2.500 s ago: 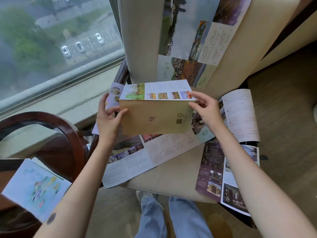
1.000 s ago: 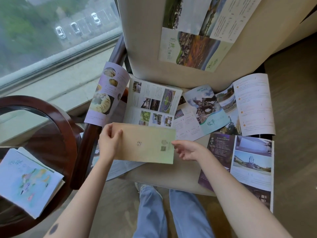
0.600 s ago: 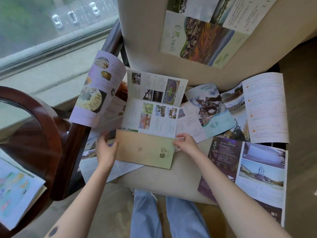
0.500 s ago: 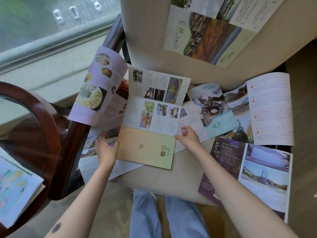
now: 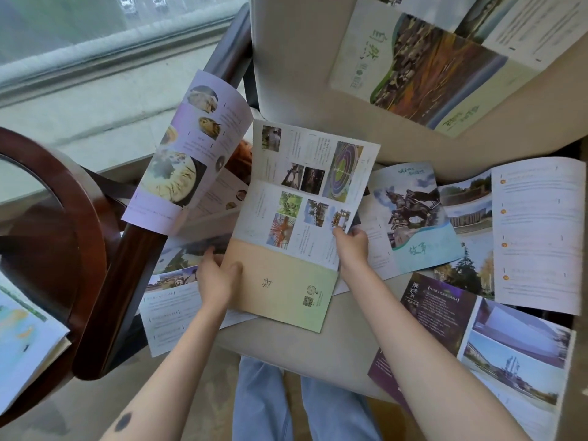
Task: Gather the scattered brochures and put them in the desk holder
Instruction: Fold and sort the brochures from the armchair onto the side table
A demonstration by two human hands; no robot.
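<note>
A fold-out brochure with a tan-green cover and white photo panels lies unfolded over the beige chair seat. My left hand grips its left edge, thumb on the tan cover. My right hand pinches the right edge of its middle panel. Around it lie a lilac food brochure, a blue statue brochure, a white-paged one and a purple one. Another brochure leans on the chair back. No desk holder is in view.
A dark wooden armrest runs along the seat's left side. At far left a round wooden table carries a colourful booklet. A window sill is behind. My legs in blue jeans stand below the seat.
The brochure, held folded above the seat earlier, has come down and opened out into three panels. My right hand slid up from the tan cover to the middle panel's edge.
</note>
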